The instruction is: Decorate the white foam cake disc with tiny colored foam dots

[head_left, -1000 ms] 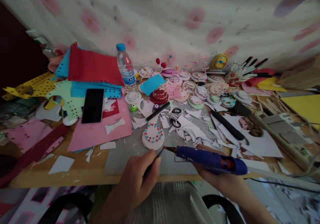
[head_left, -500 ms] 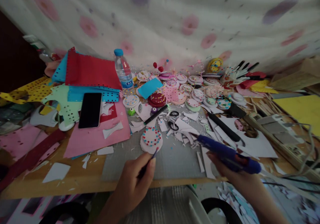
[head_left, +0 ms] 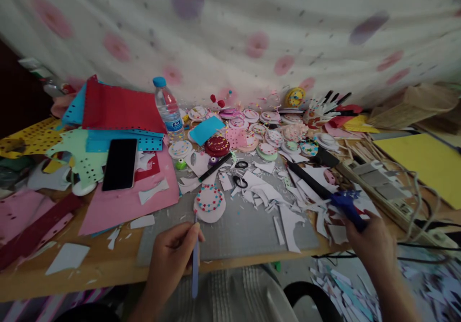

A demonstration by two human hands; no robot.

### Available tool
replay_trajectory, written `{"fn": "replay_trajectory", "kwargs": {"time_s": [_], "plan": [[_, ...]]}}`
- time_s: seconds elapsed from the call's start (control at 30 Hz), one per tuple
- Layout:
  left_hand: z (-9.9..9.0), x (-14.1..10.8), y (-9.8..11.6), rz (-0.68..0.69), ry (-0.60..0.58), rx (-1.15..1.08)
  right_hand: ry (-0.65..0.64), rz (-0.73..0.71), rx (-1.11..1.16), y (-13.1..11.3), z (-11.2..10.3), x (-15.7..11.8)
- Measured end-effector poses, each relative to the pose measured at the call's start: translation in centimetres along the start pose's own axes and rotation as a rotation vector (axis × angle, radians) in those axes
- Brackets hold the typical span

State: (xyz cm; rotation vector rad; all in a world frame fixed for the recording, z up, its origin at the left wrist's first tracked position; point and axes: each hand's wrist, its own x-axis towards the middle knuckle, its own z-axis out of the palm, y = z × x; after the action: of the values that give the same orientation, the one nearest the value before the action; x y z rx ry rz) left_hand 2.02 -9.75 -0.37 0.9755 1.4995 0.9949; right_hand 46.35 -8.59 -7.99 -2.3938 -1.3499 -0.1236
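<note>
In my left hand (head_left: 173, 252), fingers pinched, are slim bluish-purple tweezers (head_left: 195, 276). Their tip points up to the left edge of a white round foam piece (head_left: 215, 216), where a tiny red bit shows. A smaller disc ringed with red and blue stars (head_left: 209, 198) sits on top of it. Over at the right, my right hand (head_left: 374, 240) is closed round the handle of a blue glue gun (head_left: 345, 206). The gun lies low among paper scraps, by the end of a long black tool (head_left: 306, 175).
A grey cutting mat (head_left: 245, 240) lies under the foam piece. Scissors (head_left: 240, 182), a black pen (head_left: 215, 167) and white scraps are behind it. Decorated discs crowd the back near a water bottle (head_left: 169, 106). A phone (head_left: 120, 163) lies left, a power strip (head_left: 389, 202) right.
My right hand has carried the glue gun right, away from the foam piece, and turned it. The tweezers now stand more upright in my left hand. The view has shifted slightly right.
</note>
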Motion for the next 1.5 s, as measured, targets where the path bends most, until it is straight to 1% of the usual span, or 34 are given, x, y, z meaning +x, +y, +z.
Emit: {"fn": "replay_trajectory", "kwargs": {"time_s": [0.03, 0.17, 0.23, 0.3, 0.33, 0.37, 0.4, 0.43, 0.47, 0.5, 0.57, 0.6, 0.67, 0.7, 0.73, 0.8, 0.83, 0.9, 1.0, 1.03, 1.07, 1.13, 1.17, 1.2, 1.23, 1.3, 1.4, 1.5], "plan": [[0.1, -0.2, 0.3, -0.005, 0.029, 0.007, 0.012, 0.016, -0.039, -0.2, 0.1, -0.2], [0.6, -0.5, 1.4, 0.000, 0.095, 0.041, -0.003, -0.036, -0.046, -0.6, 0.4, -0.9], [0.9, -0.5, 1.9, 0.012, 0.102, 0.049, -0.005, 0.006, -0.089, -0.8, 0.4, -1.1], [1.3, -0.3, 2.3, 0.022, 0.093, 0.045, 0.045, 0.068, -0.165, -1.3, 0.1, -1.4], [1.4, -0.1, 2.5, 0.025, 0.084, 0.041, 0.087, 0.061, -0.194, -1.8, -0.3, -1.7], [1.6, 0.1, 2.5, 0.029, 0.072, 0.037, 0.135, 0.017, -0.196, -2.5, -0.7, -2.0], [1.8, 0.3, 2.6, 0.033, 0.052, 0.033, 0.194, -0.058, -0.164, -3.5, -1.2, -2.5], [2.0, 0.6, 2.6, 0.037, 0.026, 0.033, 0.231, -0.167, -0.095, -4.7, -1.8, -3.1], [2.2, 0.8, 2.7, 0.040, -0.002, 0.036, 0.245, -0.285, 0.028, -6.2, -2.4, -3.9], [2.5, 1.1, 2.7, 0.041, -0.028, 0.044, 0.196, -0.424, 0.174, -7.9, -2.9, -4.9], [3.1, 1.6, 2.7, 0.056, -0.072, 0.068, 0.018, -0.682, 0.431, -11.9, -3.5, -7.0], [3.5, 1.7, 2.8, 0.077, -0.087, 0.083, -0.059, -0.788, 0.505, -14.0, -3.7, -8.1], [4.2, 1.9, 2.8, 0.152, -0.103, 0.115, -0.195, -1.061, 0.566, -18.1, -3.8, -9.8], [4.4, 1.9, 2.8, 0.196, -0.107, 0.136, -0.237, -1.169, 0.556, -19.9, -3.7, -10.3], [4.6, 2.0, 2.7, 0.235, -0.104, 0.159, -0.262, -1.241, 0.541, -21.4, -3.6, -10.6], [4.7, 2.0, 2.6, 0.280, -0.075, 0.196, -0.256, -1.359, 0.537, -23.8, -3.3, -10.4], [4.5, 2.0, 2.5, 0.291, -0.053, 0.205, -0.234, -1.386, 0.567, -24.6, -3.0, -10.1], [3.8, 2.2, 2.5, 0.298, -0.030, 0.204, -0.186, -1.387, 0.692, -25.7, -2.2, -9.0], [2.1, 3.5, 2.6, 0.287, -0.003, 0.174, -0.137, -1.286, 0.900, -26.8, -0.2, -7.4], [1.4, 4.3, 2.6, 0.311, 0.025, 0.164, -0.115, -1.220, 0.955, -27.1, 0.6, -7.0], [0.7, 5.3, 2.4, 0.353, 0.070, 0.156, -0.084, -1.121, 1.022, -27.4, 1.4, -6.7], [-0.7, 7.5, 1.8, 0.509, 0.140, 0.188, -0.059, -0.870, 1.211, -27.9, 2.7, -6.7], [-1.2, 8.6, 1.4, 0.546, 0.145, 0.205, -0.071, -0.765, 1.298, -28.1, 3.2, -6.9], [-1.6, 9.5, 0.9, 0.571, 0.135, 0.222, -0.093, -0.692, 1.366, -28.2, 3.6, -7.2], [-1.9, 10.3, 0.4, 0.592, 0.112, 0.243, -0.125, -0.666, 1.401, -28.2, 3.8, -7.5], [-2.1, 11.3, -0.5, 0.611, 0.030, 0.279, -0.187, -0.729, 1.389, -28.2, 4.0, -8.2], [-2.0, 11.5, -1.3, 0.672, -0.110, 0.365, -0.248, -0.829, 1.366, -28.1, 4.0, -8.9], [-1.8, 11.4, -1.5, 0.776, -0.178, 0.468, -0.323, -0.831, 1.340, -28.1, 3.7, -9.1]]}}
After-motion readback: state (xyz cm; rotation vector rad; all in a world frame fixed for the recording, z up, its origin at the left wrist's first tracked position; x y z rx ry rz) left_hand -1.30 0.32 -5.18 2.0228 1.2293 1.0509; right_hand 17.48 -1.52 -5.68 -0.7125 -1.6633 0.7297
